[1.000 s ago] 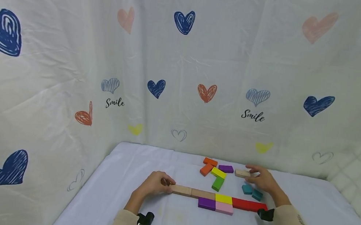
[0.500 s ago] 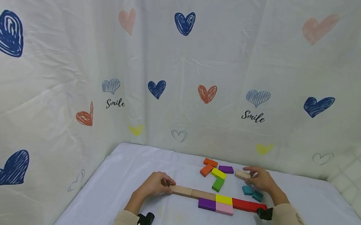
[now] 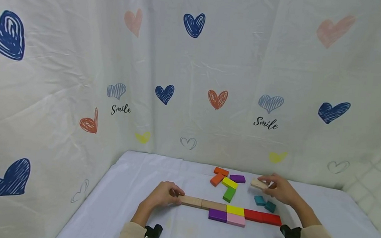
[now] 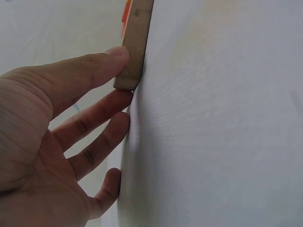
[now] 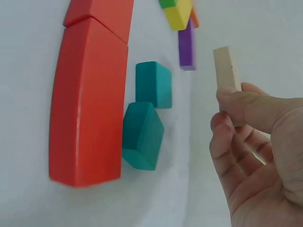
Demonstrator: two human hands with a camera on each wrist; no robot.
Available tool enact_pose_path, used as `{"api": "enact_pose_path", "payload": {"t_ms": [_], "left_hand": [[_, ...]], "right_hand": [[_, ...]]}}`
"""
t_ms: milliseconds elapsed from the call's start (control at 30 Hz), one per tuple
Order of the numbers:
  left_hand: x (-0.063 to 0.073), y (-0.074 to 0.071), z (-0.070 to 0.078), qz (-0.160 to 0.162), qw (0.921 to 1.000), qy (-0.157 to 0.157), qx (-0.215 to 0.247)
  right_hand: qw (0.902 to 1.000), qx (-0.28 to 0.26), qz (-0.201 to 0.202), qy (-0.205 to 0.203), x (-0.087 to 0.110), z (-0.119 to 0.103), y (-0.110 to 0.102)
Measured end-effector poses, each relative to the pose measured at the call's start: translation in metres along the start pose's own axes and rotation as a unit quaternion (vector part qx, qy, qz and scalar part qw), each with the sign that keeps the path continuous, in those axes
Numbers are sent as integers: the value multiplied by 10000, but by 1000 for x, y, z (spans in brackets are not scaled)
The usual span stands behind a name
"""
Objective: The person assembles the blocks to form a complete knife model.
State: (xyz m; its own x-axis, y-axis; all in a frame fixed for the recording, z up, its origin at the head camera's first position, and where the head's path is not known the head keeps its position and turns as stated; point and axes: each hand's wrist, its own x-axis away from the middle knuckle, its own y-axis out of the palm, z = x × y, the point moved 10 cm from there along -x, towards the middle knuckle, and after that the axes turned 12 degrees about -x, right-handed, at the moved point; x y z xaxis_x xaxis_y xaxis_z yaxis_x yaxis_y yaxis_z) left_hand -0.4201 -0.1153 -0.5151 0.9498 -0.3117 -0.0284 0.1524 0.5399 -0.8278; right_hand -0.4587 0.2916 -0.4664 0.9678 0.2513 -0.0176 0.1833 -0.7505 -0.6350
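Note:
In the head view a row of blocks runs across the cloth: two plain wooden blocks (image 3: 214, 205), a yellow block (image 3: 235, 210) and two red blocks (image 3: 253, 215). Against the row's near side lie a purple block (image 3: 217, 215) and a pink block (image 3: 235, 220). My left hand (image 3: 163, 193) holds the leftmost wooden block (image 4: 137, 42) by its end, thumb on its side and index finger at the end. Lifted off the cloth, another plain wooden block (image 5: 227, 68) is pinched between thumb and fingers of my right hand (image 3: 282, 188).
Two teal blocks (image 5: 143, 137) lie between the row and my right hand. Behind the row are orange blocks (image 3: 217, 179), a yellow block (image 3: 230, 183), a green block (image 3: 229, 194) and a purple block (image 3: 237, 178). A heart-printed curtain (image 3: 210, 129) hangs behind the table.
My right hand has lifted the wooden block from the cloth and moved it slightly right. The left hand stays at the row's left end.

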Motion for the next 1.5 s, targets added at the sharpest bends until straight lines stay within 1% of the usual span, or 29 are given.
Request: {"api": "enact_pose_path", "payload": {"t_ms": [233, 367, 500, 667, 867, 967, 1033, 1233, 1500], "left_hand": [[1, -1, 2, -26, 10000, -47, 3], [2, -2, 3, -48, 10000, -64, 20], [2, -1, 2, -53, 10000, -68, 44], [2, -1, 2, -39, 10000, -23, 52], [2, 0, 0, -24, 10000, -32, 11], [1, 0, -1, -23, 10000, -27, 12], [1, 0, -1, -10, 10000, -1, 20], [1, 0, 0, -8, 10000, 21, 41], [1, 0, 1, -36, 9999, 43, 90]], "right_hand": [[9996, 20, -163, -208, 25, -11, 0], [9996, -46, -256, -124, 43, -12, 3], [9995, -136, -295, -56, 58, -9, 8], [9987, -211, -454, -41, 74, -2, 18], [9969, -273, -692, -247, 90, 3, 27], [9959, -279, -759, -409, 95, 3, 32], [9955, -300, -797, -424, 97, 4, 35], [9959, -296, -829, -207, 100, 10, 41], [9942, -387, -987, -189, 101, 7, 49]]}}
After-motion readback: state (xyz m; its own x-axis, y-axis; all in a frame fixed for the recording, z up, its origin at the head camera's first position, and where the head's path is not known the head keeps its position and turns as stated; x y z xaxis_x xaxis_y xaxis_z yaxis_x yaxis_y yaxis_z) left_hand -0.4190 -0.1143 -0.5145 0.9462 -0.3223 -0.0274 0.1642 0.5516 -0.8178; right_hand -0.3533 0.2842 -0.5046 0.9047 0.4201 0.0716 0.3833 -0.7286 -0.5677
